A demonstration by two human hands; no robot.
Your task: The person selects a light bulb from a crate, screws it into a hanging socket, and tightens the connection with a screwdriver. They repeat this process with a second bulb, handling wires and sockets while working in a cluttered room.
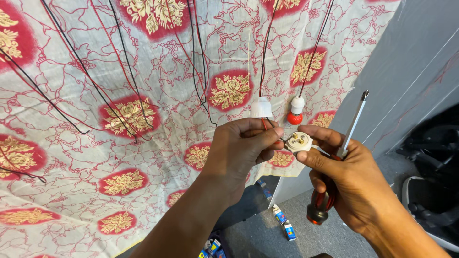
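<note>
Hands: both are raised in front of a cloth-draped counter, meeting at a small white fitting.
Left hand [239,145]: fingers are curled nearly closed, thumb and fingertips pinching red and black wires [264,123] right beside the fitting.
Right hand [351,179]: thumb and forefinger close on the white fitting [299,142], a round piece with brass contacts on its face; the remaining fingers wrap a screwdriver [340,155] against the palm, its red-and-black handle pointing down and its metal shaft slanting up to the right.
Wires: they rise through a white cap [261,107] just above the left hand.
Neighbouring piece: a white-and-red holder [296,111] hangs on its own wires just right of the cap.
Cloth [95,143]: white, with red veining and red medallions bearing gold flowers; more red and black wires trail across it.
Packages: small boxes [282,222] in blue, white and red lie scattered on the grey floor below the hands; their print is too small to tell.
</note>
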